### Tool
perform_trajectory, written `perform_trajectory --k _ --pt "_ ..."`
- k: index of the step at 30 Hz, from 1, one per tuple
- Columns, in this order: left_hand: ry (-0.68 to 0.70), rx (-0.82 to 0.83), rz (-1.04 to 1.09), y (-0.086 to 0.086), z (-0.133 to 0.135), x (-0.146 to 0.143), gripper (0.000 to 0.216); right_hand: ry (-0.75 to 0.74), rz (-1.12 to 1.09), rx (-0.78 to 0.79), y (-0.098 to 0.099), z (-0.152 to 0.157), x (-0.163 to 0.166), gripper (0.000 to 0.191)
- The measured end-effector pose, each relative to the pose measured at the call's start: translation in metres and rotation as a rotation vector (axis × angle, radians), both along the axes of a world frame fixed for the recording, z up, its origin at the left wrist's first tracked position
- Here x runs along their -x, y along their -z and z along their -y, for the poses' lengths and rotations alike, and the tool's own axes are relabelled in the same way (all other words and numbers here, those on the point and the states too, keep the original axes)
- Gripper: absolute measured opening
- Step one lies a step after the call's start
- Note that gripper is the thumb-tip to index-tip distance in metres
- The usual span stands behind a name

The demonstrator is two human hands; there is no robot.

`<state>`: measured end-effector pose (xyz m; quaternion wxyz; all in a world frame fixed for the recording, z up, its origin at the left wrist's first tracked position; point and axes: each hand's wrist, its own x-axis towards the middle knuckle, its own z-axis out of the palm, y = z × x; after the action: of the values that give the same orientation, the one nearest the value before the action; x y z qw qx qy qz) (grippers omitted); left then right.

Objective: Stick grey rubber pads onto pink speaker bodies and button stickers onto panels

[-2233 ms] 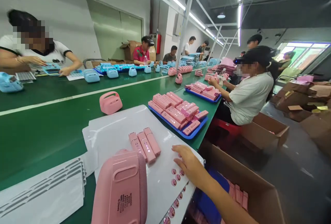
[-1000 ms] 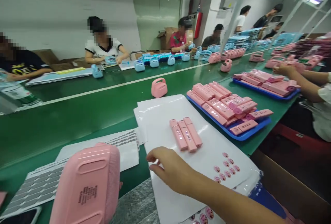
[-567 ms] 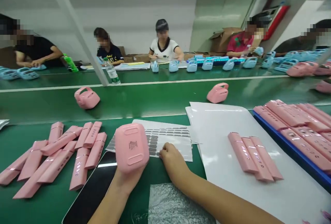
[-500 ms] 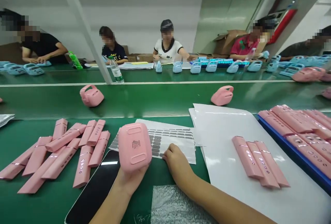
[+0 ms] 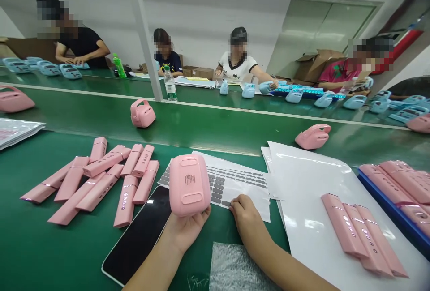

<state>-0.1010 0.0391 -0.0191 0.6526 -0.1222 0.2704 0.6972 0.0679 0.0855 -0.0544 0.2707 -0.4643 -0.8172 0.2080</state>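
Observation:
My left hand (image 5: 188,228) is closed around a pink plastic device (image 5: 190,183) from below. Its underside faces me, with two long raised pads and small dark print between them. Behind it lies a white sheet of grey oval stickers (image 5: 218,188), partly covered by the device. At the sheet's near edge, the fingers of my right hand (image 5: 247,217) are pinched together beside a grey sticker. What sits between those fingertips is hidden. A black tablet-like slab (image 5: 137,237) lies under my left forearm, and a piece of clear bubble wrap (image 5: 235,266) beside my right forearm.
Pink slim bars (image 5: 101,188) lie heaped at left. More rest on white sheets (image 5: 302,219) at right and in a blue tray (image 5: 386,210). Pink handled devices (image 5: 143,114) stand on the green belt (image 5: 215,125). Several co-workers sit beyond, near light-blue devices (image 5: 248,90).
The view has swung, so the scene sits further right and tilts. My left hand still holds the pink device; my right fingers remain at the sticker sheet. A co-worker's hand now touches a blue device.

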Motion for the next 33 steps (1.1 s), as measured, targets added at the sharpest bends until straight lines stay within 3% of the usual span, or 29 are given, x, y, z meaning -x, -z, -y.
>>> perform_trajectory --k 3,8,12,17,21,27,30,33 --pt "-0.004 0.011 0.009 -0.001 0.000 0.000 0.019 0.001 -0.007 0.013 -0.004 0.002 0.001 0.021" --pt "0.003 -0.010 0.017 -0.002 0.000 -0.001 0.016 -0.040 -0.042 0.078 -0.031 -0.004 -0.002 0.016" --pt "0.014 -0.058 0.010 0.001 0.001 -0.001 0.017 0.079 -0.098 0.074 -0.048 -0.023 0.009 0.011" --pt "0.004 0.000 -0.011 0.001 0.001 0.000 0.020 0.184 -0.103 0.058 -0.038 -0.046 0.040 0.031" --pt "-0.003 0.032 -0.095 -0.007 0.003 -0.002 0.021 0.220 -0.121 0.093 -0.027 -0.049 0.048 0.017" --pt "0.103 0.006 -0.186 -0.014 0.004 -0.005 0.030 0.200 -0.259 0.280 -0.033 -0.055 0.041 0.014" --pt "0.178 -0.029 -0.199 -0.014 0.005 -0.009 0.024 0.169 -0.388 0.381 -0.045 -0.061 0.034 0.019" --pt "0.254 -0.029 -0.189 -0.015 0.008 -0.018 0.016 0.170 -0.534 0.421 -0.072 -0.057 0.017 0.031"
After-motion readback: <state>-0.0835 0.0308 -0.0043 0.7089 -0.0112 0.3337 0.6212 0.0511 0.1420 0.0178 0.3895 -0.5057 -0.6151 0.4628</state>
